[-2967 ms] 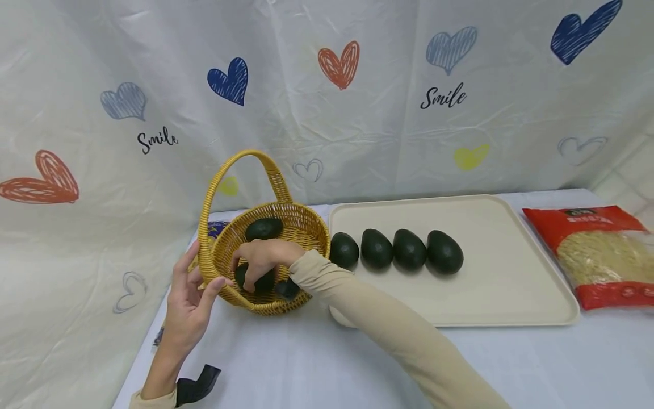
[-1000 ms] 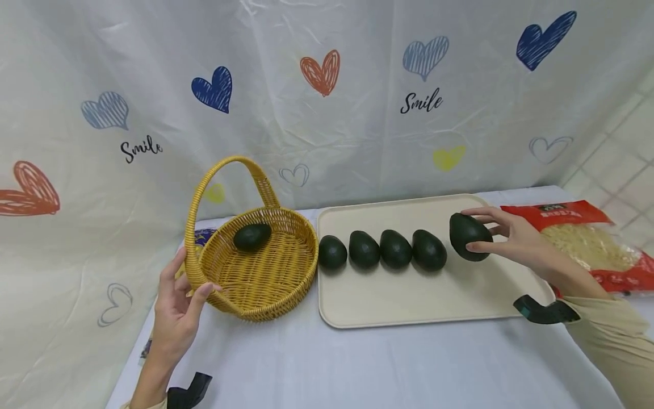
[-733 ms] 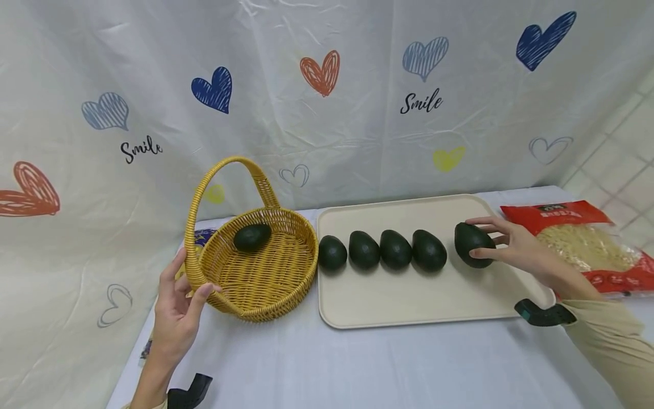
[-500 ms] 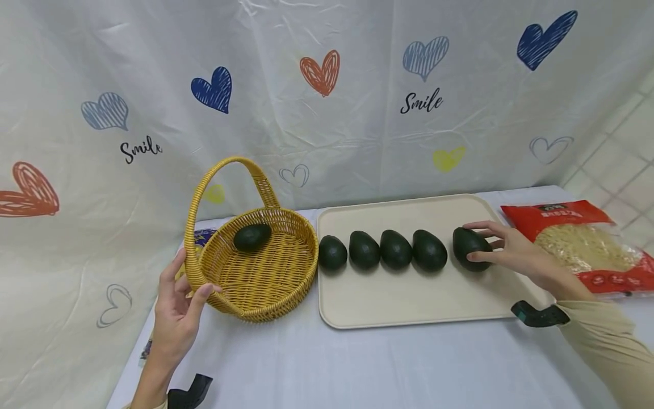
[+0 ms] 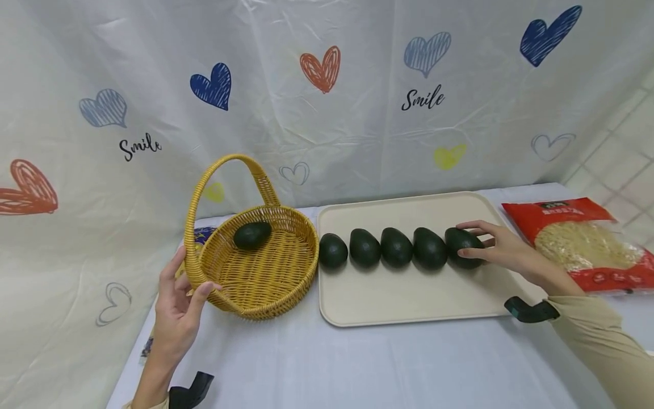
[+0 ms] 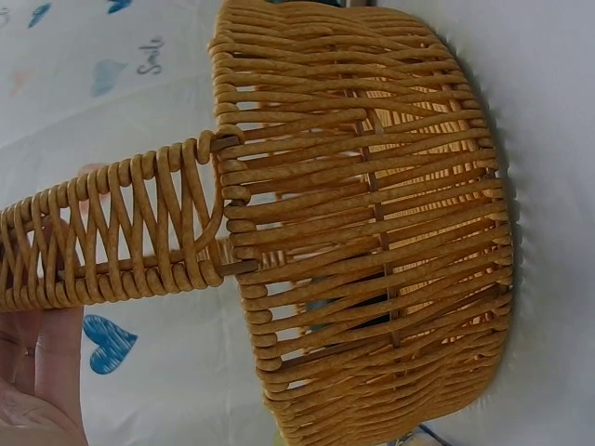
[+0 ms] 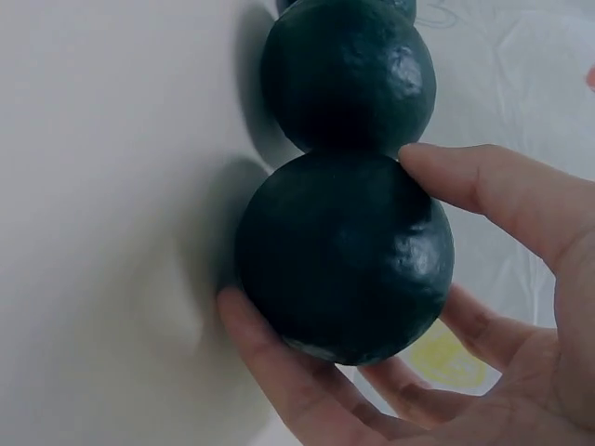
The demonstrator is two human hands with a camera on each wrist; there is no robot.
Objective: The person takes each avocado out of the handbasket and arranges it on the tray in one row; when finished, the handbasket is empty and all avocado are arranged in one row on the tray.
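My right hand [image 5: 506, 250] grips a dark green avocado [image 5: 455, 249] on the beige tray [image 5: 398, 298]. In the right wrist view, thumb and fingers curl round this avocado [image 7: 344, 255], which sits right against its neighbour [image 7: 349, 79]. It forms the right end of a row of several avocados [image 5: 395, 247] across the tray. At left, my left hand [image 5: 176, 312] holds the yellow wicker basket [image 5: 265, 278] at the lower part of its handle [image 5: 191, 227]. One avocado [image 5: 252, 235] lies inside, toward the back. The left wrist view shows the basket's woven side [image 6: 363, 214] close up.
Right of the tray lies a red bag [image 5: 587, 244] with pale contents in a clear window. A blue and yellow packet [image 5: 204, 234] is partly hidden behind the basket. A heart-print cloth [image 5: 357, 125] hangs behind the white-covered table [image 5: 286, 363].
The right hand took an avocado out of the basket, carried it to the tray's right side, lowered it and slid it left against the row. The left hand stayed on the basket handle.
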